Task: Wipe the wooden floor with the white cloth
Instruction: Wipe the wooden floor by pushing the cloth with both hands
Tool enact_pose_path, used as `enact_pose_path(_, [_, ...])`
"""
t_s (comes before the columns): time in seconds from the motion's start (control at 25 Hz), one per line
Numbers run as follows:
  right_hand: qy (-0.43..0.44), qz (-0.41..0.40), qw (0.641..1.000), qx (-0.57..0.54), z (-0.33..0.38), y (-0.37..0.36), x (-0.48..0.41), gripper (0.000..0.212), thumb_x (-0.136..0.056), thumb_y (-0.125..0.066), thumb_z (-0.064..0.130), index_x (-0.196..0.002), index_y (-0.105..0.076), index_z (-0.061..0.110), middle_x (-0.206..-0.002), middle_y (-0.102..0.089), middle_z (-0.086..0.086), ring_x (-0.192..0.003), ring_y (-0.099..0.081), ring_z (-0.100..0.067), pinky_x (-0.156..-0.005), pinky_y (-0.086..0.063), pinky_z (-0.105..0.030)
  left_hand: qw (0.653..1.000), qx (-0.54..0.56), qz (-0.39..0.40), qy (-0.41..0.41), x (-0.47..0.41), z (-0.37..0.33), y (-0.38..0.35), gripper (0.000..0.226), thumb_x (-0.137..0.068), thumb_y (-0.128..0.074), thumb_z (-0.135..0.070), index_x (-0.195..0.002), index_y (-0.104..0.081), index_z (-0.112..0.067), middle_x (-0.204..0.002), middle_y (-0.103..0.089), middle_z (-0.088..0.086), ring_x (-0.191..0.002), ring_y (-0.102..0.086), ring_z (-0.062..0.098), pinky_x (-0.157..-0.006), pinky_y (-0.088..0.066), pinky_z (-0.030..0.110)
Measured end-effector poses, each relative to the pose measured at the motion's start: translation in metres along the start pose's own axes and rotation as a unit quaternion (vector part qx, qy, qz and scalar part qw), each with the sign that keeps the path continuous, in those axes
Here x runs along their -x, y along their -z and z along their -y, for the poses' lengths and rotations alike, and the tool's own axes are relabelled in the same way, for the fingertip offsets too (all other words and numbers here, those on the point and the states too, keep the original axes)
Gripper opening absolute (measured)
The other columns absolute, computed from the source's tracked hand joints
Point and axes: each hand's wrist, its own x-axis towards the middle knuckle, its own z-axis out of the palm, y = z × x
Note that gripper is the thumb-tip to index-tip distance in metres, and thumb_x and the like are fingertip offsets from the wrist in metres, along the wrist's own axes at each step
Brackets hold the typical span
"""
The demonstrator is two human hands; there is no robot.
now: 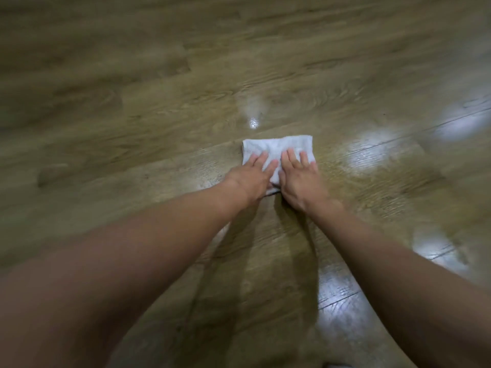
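Both my arms reach straight out, bare, converging ahead. My left hand (251, 179) lies palm down, fingers flat and together, angled right. My right hand (301, 180) lies palm down just beside it, fingers spread slightly, thumbs nearly touching.

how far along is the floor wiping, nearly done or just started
Done: hard to say. The wooden floor shines in patches to the right of and nearer than the cloth, which may be damp wiped boards or only light glare. In hand: the left hand and right hand press flat, side by side, on the folded white cloth. Left: the boards beyond and to the left look duller, so probably still to wipe. The picture is blurred.
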Motion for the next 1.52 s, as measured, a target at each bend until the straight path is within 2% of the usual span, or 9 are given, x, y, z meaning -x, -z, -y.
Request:
enact_pose_path(0.2, [0.118, -0.007, 0.993, -0.011, 0.040, -0.039, 0.119, 0.060, -0.100, -0.014, 0.037, -0.149, -0.026, 0.006, -0.156, -0.026, -0.012, -0.145, -0.016, -0.038, -0.116, -0.019, -0.052, 0.998, -0.007, -0.025, -0.050, 0.097, 0.002, -0.079, 0.062, -0.100, -0.017, -0.046, -0.153, -0.001, -0.017, -0.160, 0.000, 0.016, -0.148, 0.000, 0.028, -0.114, -0.030, 0.044])
enact_pose_path(0.36, [0.133, 0.021, 0.990, 0.042, 0.070, -0.035, 0.084, 0.060, -0.101, -0.010, 0.040, -0.153, -0.006, 0.010, -0.161, -0.004, -0.007, -0.147, 0.003, -0.034, -0.119, -0.001, -0.048, 0.994, 0.061, -0.082, 0.040, 0.102, 0.027, -0.092, 0.061, -0.101, -0.018, -0.042, -0.152, 0.004, -0.018, -0.161, -0.009, 0.005, -0.146, -0.019, 0.020, -0.105, -0.042, 0.040])
enact_pose_path(0.6, [0.149, 0.070, 0.986, 0.006, 0.110, -0.009, -0.008, 0.056, -0.103, -0.023, 0.035, -0.152, -0.010, 0.012, -0.162, -0.005, -0.002, -0.148, 0.000, -0.030, -0.117, -0.008, -0.049, 0.987, -0.017, -0.057, 0.151, 0.071, 0.068, -0.056, 0.061, -0.102, -0.024, -0.025, -0.149, 0.002, 0.002, -0.157, -0.008, 0.022, -0.147, -0.006, 0.032, -0.119, -0.007, 0.037])
enact_pose_path(0.8, [0.197, -0.024, 0.980, 0.012, 0.082, -0.052, 0.108, 0.056, -0.101, -0.017, 0.037, -0.148, -0.032, 0.011, -0.155, -0.031, -0.004, -0.145, -0.020, -0.030, -0.116, -0.018, -0.047, 0.983, -0.047, -0.136, 0.112, 0.132, 0.014, -0.106, 0.059, -0.097, -0.032, -0.032, -0.146, -0.029, 0.000, -0.147, -0.036, 0.025, -0.139, -0.033, 0.036, -0.113, -0.030, 0.038])
enact_pose_path(0.92, [0.198, -0.026, 0.980, 0.025, 0.091, -0.050, 0.101, 0.056, -0.101, -0.016, 0.035, -0.147, -0.033, 0.009, -0.154, -0.033, -0.007, -0.144, -0.023, -0.033, -0.115, -0.018, -0.048, 0.980, -0.016, -0.147, 0.136, 0.133, 0.013, -0.115, 0.062, -0.097, -0.031, -0.031, -0.149, -0.018, 0.001, -0.154, -0.024, 0.023, -0.145, -0.018, 0.034, -0.117, -0.021, 0.038])
enact_pose_path(1.16, [0.224, 0.041, 0.973, 0.031, 0.150, -0.027, -0.028, 0.056, -0.103, -0.017, 0.035, -0.153, -0.007, 0.011, -0.162, -0.004, -0.003, -0.148, 0.001, -0.030, -0.117, -0.005, -0.049, 0.967, -0.038, -0.111, 0.227, 0.084, 0.107, -0.082, 0.063, -0.102, -0.022, -0.031, -0.149, -0.001, 0.005, -0.157, -0.005, 0.024, -0.147, 0.000, 0.034, -0.121, -0.005, 0.041])
enact_pose_path(1.36, [0.298, 0.034, 0.953, 0.037, 0.119, -0.036, 0.074, 0.051, -0.102, -0.026, 0.030, -0.148, -0.030, 0.009, -0.157, -0.026, -0.008, -0.146, -0.016, -0.031, -0.117, -0.018, -0.050, 0.968, 0.019, -0.119, 0.221, 0.134, 0.039, -0.120, 0.064, -0.097, -0.027, -0.025, -0.149, -0.005, 0.005, -0.157, -0.007, 0.025, -0.147, -0.003, 0.036, -0.121, -0.008, 0.043])
enact_pose_path(1.44, [0.336, 0.054, 0.939, 0.049, 0.120, -0.043, 0.114, 0.051, -0.100, -0.027, 0.031, -0.145, -0.037, 0.009, -0.154, -0.033, -0.008, -0.144, -0.023, -0.033, -0.115, -0.019, -0.051, 0.966, 0.068, -0.112, 0.222, 0.184, 0.013, -0.135, 0.068, -0.090, -0.038, -0.024, -0.148, -0.016, 0.004, -0.156, -0.017, 0.023, -0.146, -0.012, 0.034, -0.119, -0.019, 0.042])
enact_pose_path(1.52, [0.368, 0.083, 0.924, 0.070, 0.144, -0.047, 0.110, 0.052, -0.102, -0.027, 0.032, -0.149, -0.028, 0.010, -0.157, -0.025, -0.006, -0.146, -0.014, -0.033, -0.117, -0.010, -0.050, 0.960, 0.063, -0.105, 0.252, 0.213, 0.012, -0.136, 0.066, -0.075, -0.054, -0.024, -0.134, -0.047, 0.005, -0.139, -0.049, 0.022, -0.134, -0.043, 0.032, -0.111, -0.034, 0.035])
